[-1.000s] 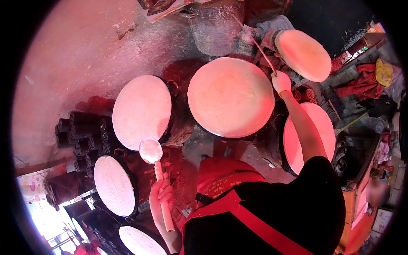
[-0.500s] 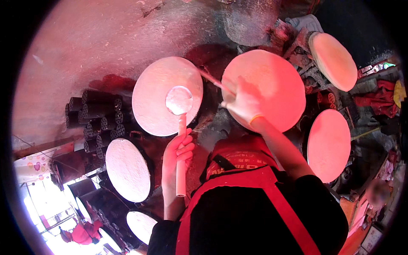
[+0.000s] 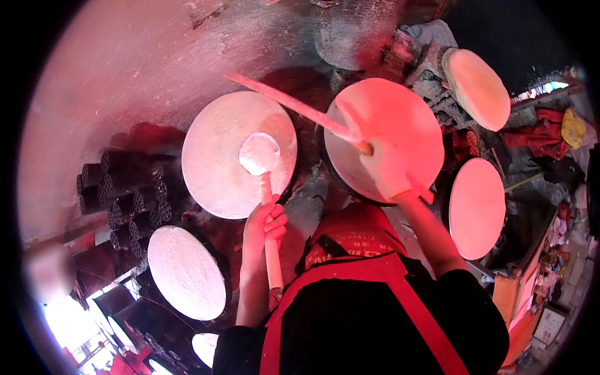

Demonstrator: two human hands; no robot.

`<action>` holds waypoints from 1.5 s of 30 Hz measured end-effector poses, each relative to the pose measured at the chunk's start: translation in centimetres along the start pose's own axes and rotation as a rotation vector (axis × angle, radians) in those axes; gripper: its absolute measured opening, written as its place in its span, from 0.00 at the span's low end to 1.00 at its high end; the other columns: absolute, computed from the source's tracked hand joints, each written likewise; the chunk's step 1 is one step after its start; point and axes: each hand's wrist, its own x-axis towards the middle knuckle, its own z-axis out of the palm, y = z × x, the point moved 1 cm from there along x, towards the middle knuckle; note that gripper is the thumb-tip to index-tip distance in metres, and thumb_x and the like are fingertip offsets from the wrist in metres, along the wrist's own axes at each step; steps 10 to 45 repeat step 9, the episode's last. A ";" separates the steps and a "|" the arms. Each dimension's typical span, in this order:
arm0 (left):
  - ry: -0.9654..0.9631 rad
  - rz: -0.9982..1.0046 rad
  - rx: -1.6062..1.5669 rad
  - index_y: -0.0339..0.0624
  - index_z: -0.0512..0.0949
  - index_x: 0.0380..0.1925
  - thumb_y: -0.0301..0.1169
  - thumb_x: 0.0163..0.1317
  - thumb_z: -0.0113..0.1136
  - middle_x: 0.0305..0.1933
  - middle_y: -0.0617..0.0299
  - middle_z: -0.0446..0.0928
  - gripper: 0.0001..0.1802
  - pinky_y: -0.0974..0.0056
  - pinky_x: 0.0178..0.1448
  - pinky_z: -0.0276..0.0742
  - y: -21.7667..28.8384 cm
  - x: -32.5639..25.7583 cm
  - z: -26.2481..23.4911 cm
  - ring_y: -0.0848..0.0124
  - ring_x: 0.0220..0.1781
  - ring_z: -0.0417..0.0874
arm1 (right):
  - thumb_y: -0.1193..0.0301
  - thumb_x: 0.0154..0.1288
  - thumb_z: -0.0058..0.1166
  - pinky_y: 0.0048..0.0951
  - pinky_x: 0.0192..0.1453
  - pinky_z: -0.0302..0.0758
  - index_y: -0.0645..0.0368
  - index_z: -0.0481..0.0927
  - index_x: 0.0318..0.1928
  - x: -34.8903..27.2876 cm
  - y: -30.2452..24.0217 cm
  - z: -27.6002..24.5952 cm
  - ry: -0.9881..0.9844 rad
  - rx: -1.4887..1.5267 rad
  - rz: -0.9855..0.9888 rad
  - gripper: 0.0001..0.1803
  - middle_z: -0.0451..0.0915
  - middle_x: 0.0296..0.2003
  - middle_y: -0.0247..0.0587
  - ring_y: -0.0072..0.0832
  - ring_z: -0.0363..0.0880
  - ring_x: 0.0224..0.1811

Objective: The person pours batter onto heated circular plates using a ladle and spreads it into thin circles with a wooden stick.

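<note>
My left hand (image 3: pixel 265 222) is wrapped around the long pale handle of a ladle (image 3: pixel 259 154). The ladle's round bowl is over a large pale disc (image 3: pixel 215 181); whether it touches, I cannot tell. My right hand (image 3: pixel 386 169), in a pale glove, is closed on a long flat wooden stick (image 3: pixel 294 111). It is over a second round pale disc (image 3: pixel 422 119), dark-rimmed at its near edge. From my grip the stick points up and left, its far end beyond the left disc. A reddish pointed piece by my wrist may be the stick's other end.
More pale discs stand at the left (image 3: pixel 186 272), right (image 3: pixel 478 209) and far right (image 3: pixel 478 89). Honeycomb coal briquettes (image 3: pixel 128 187) are stacked at the left. A red apron (image 3: pixel 356 234) covers my front. Red and yellow cloths (image 3: pixel 572 128) lie at the right edge.
My right hand has moved right and slightly nearer, and the stick now shows at much greater length, pointing left. The ladle stays over the left disc. The view has shifted slightly.
</note>
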 end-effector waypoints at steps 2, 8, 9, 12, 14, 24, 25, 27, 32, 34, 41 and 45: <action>-0.018 -0.018 0.007 0.31 0.65 0.51 0.24 0.67 0.47 0.26 0.66 0.62 0.14 0.79 0.13 0.55 0.1 0.4 -0.2 0.83 0.16 0.59 | 0.61 0.52 0.53 0.46 0.39 0.75 0.57 0.82 0.31 1.4 0.5 -5.0 0.008 -0.014 0.022 0.13 0.80 0.26 0.53 0.50 0.81 0.33; -0.055 -0.083 0.050 0.36 0.66 0.50 0.25 0.66 0.48 0.26 0.67 0.62 0.13 0.78 0.13 0.51 -0.1 1.0 0.0 0.82 0.17 0.58 | 0.67 0.50 0.54 0.39 0.44 0.75 0.60 0.82 0.31 9.5 5.5 -21.8 0.092 0.289 -0.049 0.11 0.82 0.28 0.43 0.33 0.82 0.37; -0.069 -0.104 0.051 0.37 0.66 0.51 0.26 0.66 0.48 0.26 0.67 0.62 0.13 0.78 0.13 0.51 -0.4 1.1 0.4 0.82 0.17 0.58 | 0.66 0.51 0.54 0.44 0.56 0.75 0.55 0.83 0.34 10.9 7.5 -25.2 -0.001 0.533 -0.046 0.11 0.85 0.35 0.45 0.43 0.83 0.43; -0.069 -0.104 0.051 0.37 0.66 0.51 0.26 0.66 0.48 0.26 0.67 0.62 0.13 0.78 0.13 0.51 -0.4 1.1 0.4 0.82 0.17 0.58 | 0.66 0.51 0.54 0.44 0.56 0.75 0.55 0.83 0.34 10.9 7.5 -25.2 -0.001 0.533 -0.046 0.11 0.85 0.35 0.45 0.43 0.83 0.43; -0.069 -0.104 0.051 0.37 0.66 0.51 0.26 0.66 0.48 0.26 0.67 0.62 0.13 0.78 0.13 0.51 -0.4 1.1 0.4 0.82 0.17 0.58 | 0.66 0.51 0.54 0.44 0.56 0.75 0.55 0.83 0.34 10.9 7.5 -25.2 -0.001 0.533 -0.046 0.11 0.85 0.35 0.45 0.43 0.83 0.43; -0.069 -0.104 0.051 0.37 0.66 0.51 0.26 0.66 0.48 0.26 0.67 0.62 0.13 0.78 0.13 0.51 -0.4 1.1 0.4 0.82 0.17 0.58 | 0.66 0.51 0.54 0.44 0.56 0.75 0.55 0.83 0.34 10.9 7.5 -25.2 -0.001 0.533 -0.046 0.11 0.85 0.35 0.45 0.43 0.83 0.43; -0.069 -0.104 0.051 0.37 0.66 0.51 0.26 0.66 0.48 0.26 0.67 0.62 0.13 0.78 0.13 0.51 -0.4 1.1 0.4 0.82 0.17 0.58 | 0.66 0.51 0.54 0.44 0.56 0.75 0.55 0.83 0.34 10.9 7.5 -25.2 -0.001 0.533 -0.046 0.11 0.85 0.35 0.45 0.43 0.83 0.43; -0.069 -0.104 0.051 0.37 0.66 0.51 0.26 0.66 0.48 0.26 0.67 0.62 0.13 0.78 0.13 0.51 -0.4 1.1 0.4 0.82 0.17 0.58 | 0.66 0.51 0.54 0.44 0.56 0.75 0.55 0.83 0.34 10.9 7.5 -25.2 -0.001 0.533 -0.046 0.11 0.85 0.35 0.45 0.43 0.83 0.43; -0.069 -0.104 0.051 0.37 0.66 0.51 0.26 0.66 0.48 0.26 0.67 0.62 0.13 0.78 0.13 0.51 -0.4 1.1 0.4 0.82 0.17 0.58 | 0.66 0.51 0.54 0.44 0.56 0.75 0.55 0.83 0.34 10.9 7.5 -25.2 -0.001 0.533 -0.046 0.11 0.85 0.35 0.45 0.43 0.83 0.43; -0.069 -0.104 0.051 0.37 0.66 0.51 0.26 0.66 0.48 0.26 0.67 0.62 0.13 0.78 0.13 0.51 -0.4 1.1 0.4 0.82 0.17 0.58 | 0.66 0.51 0.54 0.44 0.56 0.75 0.55 0.83 0.34 10.9 7.5 -25.2 -0.001 0.533 -0.046 0.11 0.85 0.35 0.45 0.43 0.83 0.43; -0.069 -0.104 0.051 0.37 0.66 0.51 0.26 0.66 0.48 0.26 0.67 0.62 0.13 0.78 0.13 0.51 -0.4 1.1 0.4 0.82 0.17 0.58 | 0.66 0.51 0.54 0.44 0.56 0.75 0.55 0.83 0.34 10.9 7.5 -25.2 -0.001 0.533 -0.046 0.11 0.85 0.35 0.45 0.43 0.83 0.43; -0.069 -0.104 0.051 0.37 0.66 0.51 0.26 0.66 0.48 0.26 0.67 0.62 0.13 0.78 0.13 0.51 -0.4 1.1 0.4 0.82 0.17 0.58 | 0.66 0.51 0.54 0.44 0.56 0.75 0.55 0.83 0.34 10.9 7.5 -25.2 -0.001 0.533 -0.046 0.11 0.85 0.35 0.45 0.43 0.83 0.43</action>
